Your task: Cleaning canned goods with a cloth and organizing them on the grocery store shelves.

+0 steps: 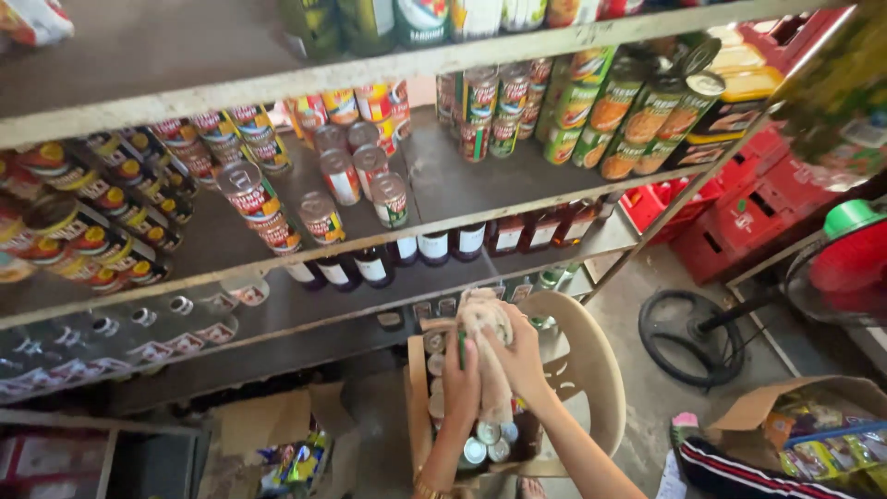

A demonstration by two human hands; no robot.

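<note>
Shelves of red-labelled cans [263, 208]; left hand [461, 374], right hand [519, 359] clamped on rag-wrapped can [484, 325].

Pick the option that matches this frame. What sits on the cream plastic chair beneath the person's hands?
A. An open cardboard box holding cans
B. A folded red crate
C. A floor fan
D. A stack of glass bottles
A: the open cardboard box rests on the cream plastic chair, with round can tops showing inside it, below the left hand and right hand, which hold a pale cloth.
</note>
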